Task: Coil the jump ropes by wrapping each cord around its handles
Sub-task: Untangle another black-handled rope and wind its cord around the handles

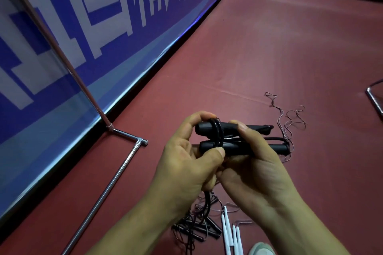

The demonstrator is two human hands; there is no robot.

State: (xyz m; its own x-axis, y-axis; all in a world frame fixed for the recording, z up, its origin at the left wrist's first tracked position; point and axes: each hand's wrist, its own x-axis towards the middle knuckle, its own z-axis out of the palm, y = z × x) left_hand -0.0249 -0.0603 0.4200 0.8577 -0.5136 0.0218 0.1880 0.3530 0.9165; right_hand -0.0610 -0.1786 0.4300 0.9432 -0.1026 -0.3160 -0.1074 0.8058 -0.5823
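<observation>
Two black jump-rope handles lie side by side, held up between both hands over the red floor. A black cord loops around their left ends in a couple of turns. My left hand grips the left ends, thumb on the lower handle, fingers curled over the upper one. My right hand holds the handles from below, thumb pressing on top at the middle. Loose thin cord trails on the floor beyond the handles.
A heap of black-handled ropes and white-handled ropes lies on the floor below my wrists. A chrome stand foot and pole run at left before a blue banner. A shoe toe shows at the bottom.
</observation>
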